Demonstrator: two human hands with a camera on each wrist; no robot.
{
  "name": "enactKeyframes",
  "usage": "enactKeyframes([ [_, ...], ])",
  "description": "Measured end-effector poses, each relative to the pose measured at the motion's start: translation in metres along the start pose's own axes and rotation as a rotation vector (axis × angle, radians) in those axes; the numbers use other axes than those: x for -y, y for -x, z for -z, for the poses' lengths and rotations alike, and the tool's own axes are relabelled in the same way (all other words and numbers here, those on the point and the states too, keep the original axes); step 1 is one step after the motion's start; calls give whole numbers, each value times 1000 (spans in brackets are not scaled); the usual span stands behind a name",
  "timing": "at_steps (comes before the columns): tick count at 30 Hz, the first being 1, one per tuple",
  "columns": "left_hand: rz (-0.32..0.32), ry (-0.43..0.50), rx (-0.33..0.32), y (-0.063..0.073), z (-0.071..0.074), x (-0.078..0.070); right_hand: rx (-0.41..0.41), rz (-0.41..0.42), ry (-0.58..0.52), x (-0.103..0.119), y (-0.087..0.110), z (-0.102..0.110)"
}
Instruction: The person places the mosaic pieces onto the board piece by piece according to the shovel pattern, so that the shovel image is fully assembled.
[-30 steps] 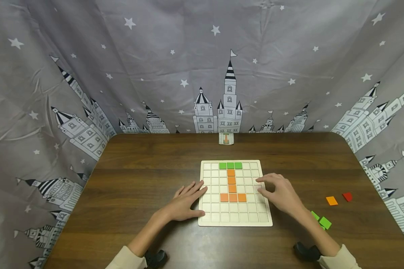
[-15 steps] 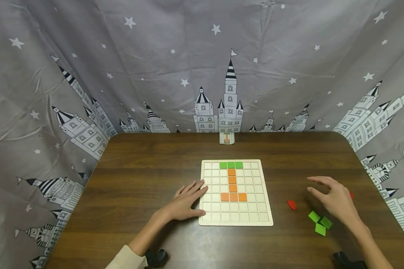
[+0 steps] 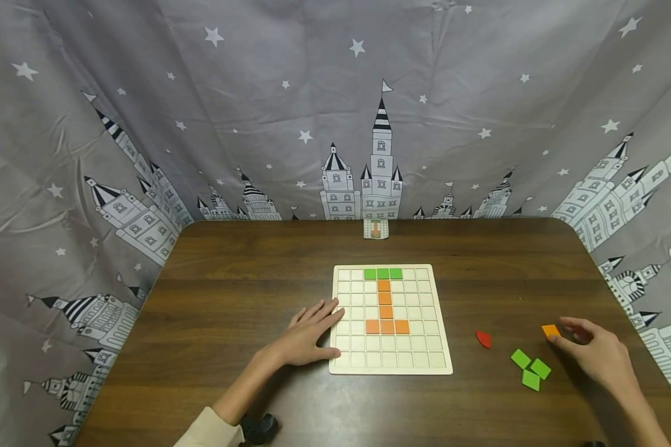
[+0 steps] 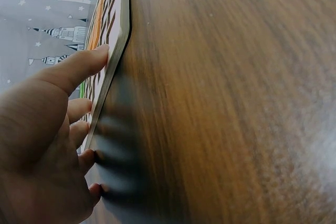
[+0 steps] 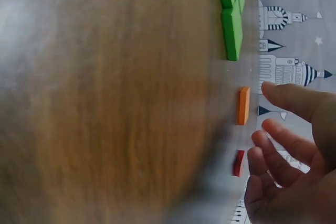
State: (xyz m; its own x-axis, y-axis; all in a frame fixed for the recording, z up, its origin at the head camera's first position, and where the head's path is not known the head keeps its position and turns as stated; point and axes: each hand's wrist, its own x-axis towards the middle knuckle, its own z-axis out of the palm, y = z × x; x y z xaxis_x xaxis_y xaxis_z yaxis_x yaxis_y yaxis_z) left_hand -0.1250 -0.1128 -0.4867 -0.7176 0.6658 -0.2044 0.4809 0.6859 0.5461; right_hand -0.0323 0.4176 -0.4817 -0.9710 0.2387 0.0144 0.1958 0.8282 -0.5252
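A cream grid board [image 3: 419, 363] lies on the table, with green square tiles [image 3: 383, 274] along its far row and orange square tiles [image 3: 385, 298] in a column and short row below. My left hand [image 3: 304, 338] rests at the board's left edge, fingers spread, thumb [image 4: 86, 66] on the rim. Off to the right, my right hand [image 3: 601, 357] hovers over a loose orange square tile [image 3: 550, 332], thumb and fingers apart. A gap shows between thumb and tile in the right wrist view. A red piece [image 5: 238, 163] lies by its fingers, hidden in the head view.
Several loose green tiles [image 3: 530, 380] lie left of the right hand. A red quarter-round piece [image 3: 483, 339] sits between them and the board. A small pattern card [image 3: 376, 229] stands at the table's far edge, before a grey curtain [image 3: 257, 93].
My right hand has moved from the board's right side out to the loose orange tile. A red quarter-round piece, not seen at first, now shows beside the board. The left hand has stayed put.
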Motion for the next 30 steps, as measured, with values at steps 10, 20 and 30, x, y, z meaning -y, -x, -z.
enactKeyframes([
  [10, 8, 0, 5, 0, -1, 1, 45, -55, 36, 2, -4, -6],
  [20, 3, -9, -4, 0, -2, 3, 8, -13, 40, 12, -5, -13],
  [30, 0, -10, -5, -1, -4, 5, 13, 103, -41, 51, -6, -23],
])
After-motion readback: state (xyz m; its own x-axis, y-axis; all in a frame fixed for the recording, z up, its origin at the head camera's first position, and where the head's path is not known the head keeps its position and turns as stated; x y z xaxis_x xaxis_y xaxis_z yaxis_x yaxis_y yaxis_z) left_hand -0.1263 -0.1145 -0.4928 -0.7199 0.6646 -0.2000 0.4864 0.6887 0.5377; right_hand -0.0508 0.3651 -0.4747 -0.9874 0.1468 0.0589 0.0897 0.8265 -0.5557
